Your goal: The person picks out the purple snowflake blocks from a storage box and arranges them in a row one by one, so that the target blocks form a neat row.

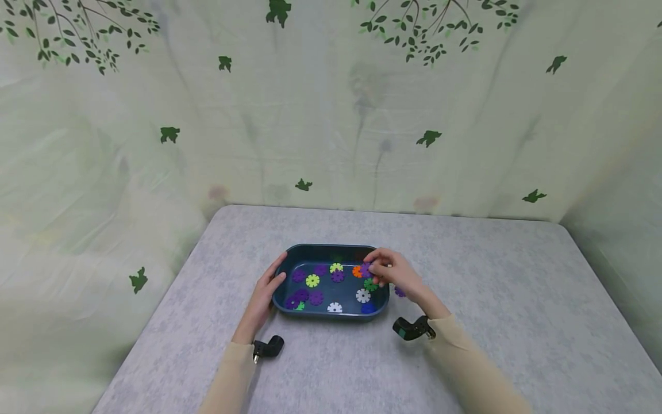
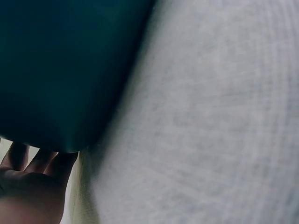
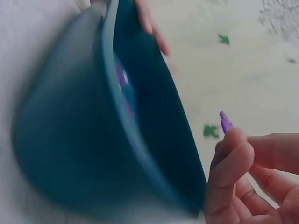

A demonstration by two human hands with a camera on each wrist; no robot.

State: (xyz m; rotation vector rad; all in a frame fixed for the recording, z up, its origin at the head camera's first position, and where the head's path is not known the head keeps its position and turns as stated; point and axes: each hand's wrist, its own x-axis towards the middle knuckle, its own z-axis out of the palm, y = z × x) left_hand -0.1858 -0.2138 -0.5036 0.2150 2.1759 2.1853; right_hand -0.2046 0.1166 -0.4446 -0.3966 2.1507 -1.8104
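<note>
Disc, pinched by right hand, edge-on only from right wrist; left hand touches tray.

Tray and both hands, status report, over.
Left hand holds tray, left end. Right hand pinches purple piece, right end. Second purple piece outside, apparently blocking nothing.

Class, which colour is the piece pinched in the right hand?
The piece is purple; the right wrist view shows it best.
</note>
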